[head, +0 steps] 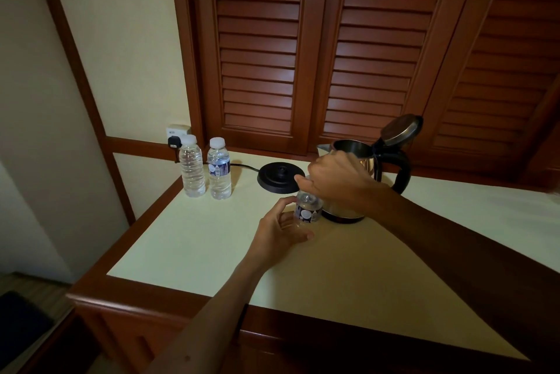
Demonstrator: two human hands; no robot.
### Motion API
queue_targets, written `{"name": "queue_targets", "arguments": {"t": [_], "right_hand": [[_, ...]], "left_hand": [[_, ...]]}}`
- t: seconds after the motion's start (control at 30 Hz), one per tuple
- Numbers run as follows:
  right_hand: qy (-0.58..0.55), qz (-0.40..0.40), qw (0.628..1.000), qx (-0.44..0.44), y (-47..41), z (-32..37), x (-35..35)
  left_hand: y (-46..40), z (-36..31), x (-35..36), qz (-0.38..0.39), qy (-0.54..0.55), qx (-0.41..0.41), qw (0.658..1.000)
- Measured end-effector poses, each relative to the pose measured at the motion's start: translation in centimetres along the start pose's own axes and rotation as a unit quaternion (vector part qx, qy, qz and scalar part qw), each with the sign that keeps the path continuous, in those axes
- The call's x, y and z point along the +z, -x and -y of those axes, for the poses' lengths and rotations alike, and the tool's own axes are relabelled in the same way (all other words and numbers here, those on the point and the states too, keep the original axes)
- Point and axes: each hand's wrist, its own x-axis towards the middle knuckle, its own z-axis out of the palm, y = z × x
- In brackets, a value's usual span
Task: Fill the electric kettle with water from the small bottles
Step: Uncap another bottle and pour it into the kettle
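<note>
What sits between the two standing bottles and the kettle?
The black kettle base sits on the table between the two standing bottles and the kettle, its cord trailing leftward; head view.

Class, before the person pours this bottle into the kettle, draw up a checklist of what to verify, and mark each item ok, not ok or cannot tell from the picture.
1. Kettle lid open: ok, it stands raised.
2. Kettle off its base: ok, it stands on the table beside the base.
3. Held bottle steadied: ok, the left hand holds its lower part.
4. Cap removed: cannot tell, the right hand covers the top.
5. Spare bottles out of the way: ok, they stand capped at the far left.
</note>
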Motion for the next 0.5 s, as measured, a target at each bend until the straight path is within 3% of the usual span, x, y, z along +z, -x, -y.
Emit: {"name": "queue_targets", "arguments": {"t": [0.2, 0.27, 0.4, 0.5], "right_hand": [[-0.059, -0.023, 0.996, 0.061, -0.1, -0.1, 0.7], [-0.141, -0.033, 0.987, 0.076, 0.6, -0.2, 1.8], [-0.330, -0.116, 0.927, 0.137, 2.5, 0.6, 5.7], [-0.472, -0.107, 0.860, 0.164, 3.5, 1.9, 7.8]], "left_hand": [[0.1, 0.2, 0.0, -0.008, -0.006, 0.011, 1.000], [0.3, -0.2, 0.0, -0.011, 0.000, 0.010, 1.000], [0.3, -0.7, 0.1, -0.008, 0.041, -0.002, 0.999], [0.2, -0.4, 0.1, -0.011, -0.011, 0.005, 1.000]]}}
